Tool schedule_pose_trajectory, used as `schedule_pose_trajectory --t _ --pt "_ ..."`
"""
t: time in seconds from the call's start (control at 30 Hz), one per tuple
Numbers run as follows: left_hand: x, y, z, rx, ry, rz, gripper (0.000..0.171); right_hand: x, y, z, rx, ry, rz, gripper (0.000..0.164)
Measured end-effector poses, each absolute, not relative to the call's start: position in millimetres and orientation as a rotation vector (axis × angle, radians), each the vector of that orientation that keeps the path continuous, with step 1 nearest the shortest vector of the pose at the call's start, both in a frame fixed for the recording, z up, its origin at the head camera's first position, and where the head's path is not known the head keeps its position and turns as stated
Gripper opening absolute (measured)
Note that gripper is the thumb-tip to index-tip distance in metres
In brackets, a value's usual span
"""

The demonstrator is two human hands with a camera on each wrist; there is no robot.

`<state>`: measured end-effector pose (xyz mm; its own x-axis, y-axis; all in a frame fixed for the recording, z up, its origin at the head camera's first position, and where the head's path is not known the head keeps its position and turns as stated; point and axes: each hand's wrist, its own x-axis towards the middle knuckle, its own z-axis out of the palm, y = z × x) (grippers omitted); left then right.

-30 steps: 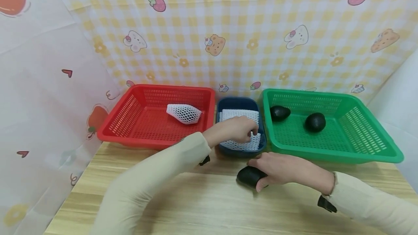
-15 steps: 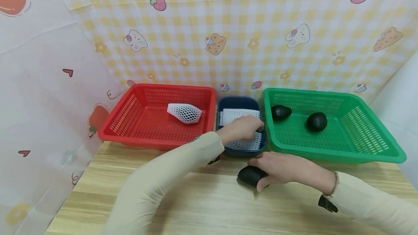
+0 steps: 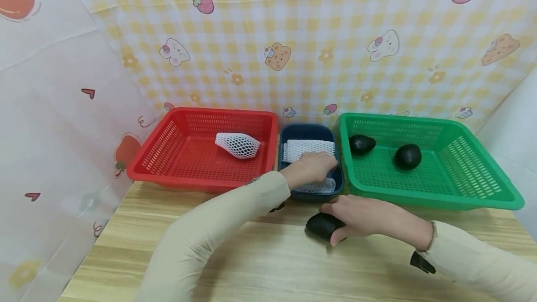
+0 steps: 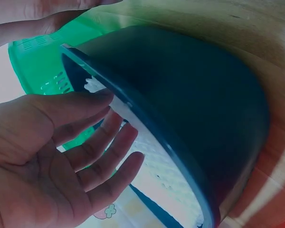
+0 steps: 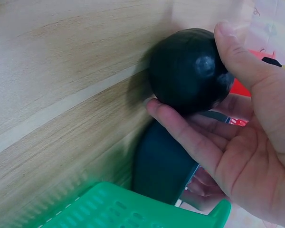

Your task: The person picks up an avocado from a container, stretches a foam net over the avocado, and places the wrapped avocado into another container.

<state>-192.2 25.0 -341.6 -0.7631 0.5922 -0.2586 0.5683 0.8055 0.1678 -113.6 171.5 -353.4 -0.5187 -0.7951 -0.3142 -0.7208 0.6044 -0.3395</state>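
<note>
My left hand (image 3: 312, 168) reaches down into a navy blue bin (image 3: 308, 129) of white foam net sleeves (image 3: 310, 146). In the left wrist view its thumb and fingertips pinch the edge of a foam net sleeve (image 4: 154, 164) just inside the bin's rim; part of the grip is hidden. On the table in front of the bin, my right hand (image 3: 356, 216) holds a dark avocado (image 3: 322, 226) by its right end. The right wrist view shows the thumb and fingers around that avocado (image 5: 187, 71).
Left of the bin stands a red basket (image 3: 201, 181) with one netted avocado (image 3: 239, 146) in it. To the right, a green basket (image 3: 436, 199) holds two bare avocados (image 3: 408, 156). A checked cloth (image 3: 235, 27) hangs behind the wooden table (image 3: 268, 264).
My left hand has moved slightly right over the bin, its fingers now down at the front sleeve, whose top edge has shifted. The right hand stays on its avocado.
</note>
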Motion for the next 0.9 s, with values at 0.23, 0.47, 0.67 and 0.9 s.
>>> schedule_pose_trajectory --t 0.23,0.47,0.67,0.9 --pt "-188.7 17.0 -337.5 0.922 2.754 0.119 0.012 -113.8 170.5 -352.6 -1.194 2.388 -0.251 0.057" --pt "-183.3 3.3 -317.9 0.983 2.844 0.207 0.02 -113.8 168.1 -350.4 -1.155 2.385 -0.248 0.057" --pt "-172.8 -8.5 -292.9 1.065 2.902 0.281 0.033 -113.6 166.8 -348.6 -1.112 2.385 -0.235 0.06" --pt "-157.4 -24.1 -274.8 1.182 2.914 0.373 0.032 -113.4 167.8 -349.2 -1.078 2.384 -0.23 0.063"
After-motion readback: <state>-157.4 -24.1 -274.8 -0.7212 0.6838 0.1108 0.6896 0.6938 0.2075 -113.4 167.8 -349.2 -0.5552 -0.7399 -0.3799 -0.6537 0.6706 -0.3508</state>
